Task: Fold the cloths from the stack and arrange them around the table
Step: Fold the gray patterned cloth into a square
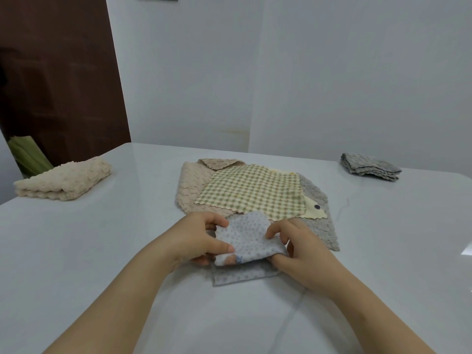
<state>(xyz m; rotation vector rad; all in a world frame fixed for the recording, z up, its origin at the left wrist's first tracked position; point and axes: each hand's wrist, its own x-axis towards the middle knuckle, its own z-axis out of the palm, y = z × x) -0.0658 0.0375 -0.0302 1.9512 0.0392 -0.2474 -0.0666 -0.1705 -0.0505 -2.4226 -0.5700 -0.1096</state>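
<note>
While both hands pinched it, a dotted cloth (pixel 249 240) was half-folded.
Left grip (pixel 201 236) and right grip (pixel 300 247) held its edges, near the stack (pixel 251 192) on the desk (pixel 102 251).

left hand (pixel 201 238): showing bare — no ring, no glove
right hand (pixel 304 254): showing bare — forearm unsleeved

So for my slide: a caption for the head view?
Both hands fold a dotted cloth before the stack.

Stack (pixel 252 190) between two folded cloths (pixel 63 178)
</note>
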